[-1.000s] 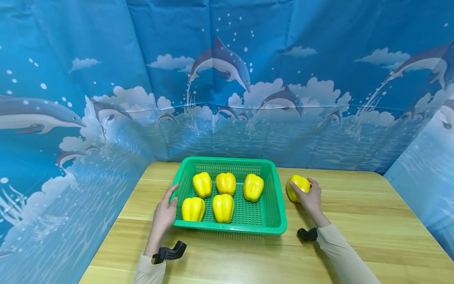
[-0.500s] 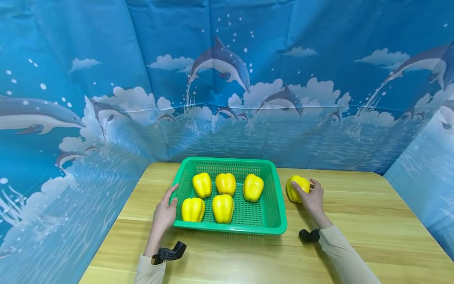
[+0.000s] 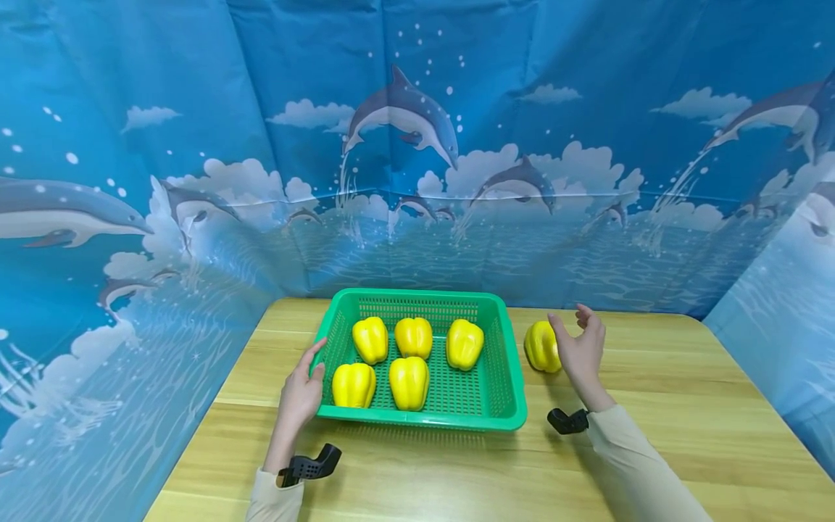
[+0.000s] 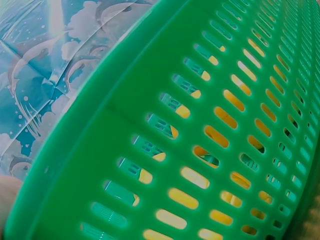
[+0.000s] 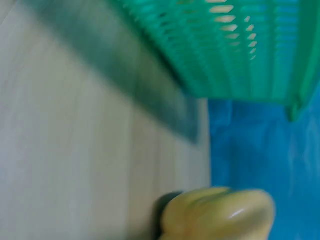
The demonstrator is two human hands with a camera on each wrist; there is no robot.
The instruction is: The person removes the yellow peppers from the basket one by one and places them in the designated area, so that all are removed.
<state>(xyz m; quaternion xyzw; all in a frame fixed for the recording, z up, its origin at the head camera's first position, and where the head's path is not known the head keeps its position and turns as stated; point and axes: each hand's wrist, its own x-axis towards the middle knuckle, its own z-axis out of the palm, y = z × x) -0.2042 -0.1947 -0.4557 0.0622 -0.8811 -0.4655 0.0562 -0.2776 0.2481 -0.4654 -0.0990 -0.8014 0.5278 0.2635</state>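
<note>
My left hand (image 3: pixel 302 392) rests against the left rim of a green plastic basket (image 3: pixel 424 419), its visible fingers lying straight along the outside; other fingers are hidden. Several yellow bell peppers (image 3: pixel 409 383) sit inside. Right of the basket, one more yellow bell pepper (image 3: pixel 542 346) lies on the table. Just right of that pepper my right hand (image 3: pixel 583 354) is raised with thumb and fingers apart, holding nothing. The right wrist view shows the loose pepper (image 5: pixel 220 215) blurred at the bottom. In the left wrist view, the basket's slotted wall (image 4: pixel 125 95) fills most of the frame.
The wooden table (image 3: pixel 672 406) extends right and in front of the basket. A blue dolphin-print curtain (image 3: pixel 417 246) hangs behind and at both sides. Each wrist carries a black camera mount (image 3: pixel 312 464).
My right hand has let go of the loose pepper and moved up and right, its fingers spreading. The pepper stays on the table. My left hand keeps its place on the basket.
</note>
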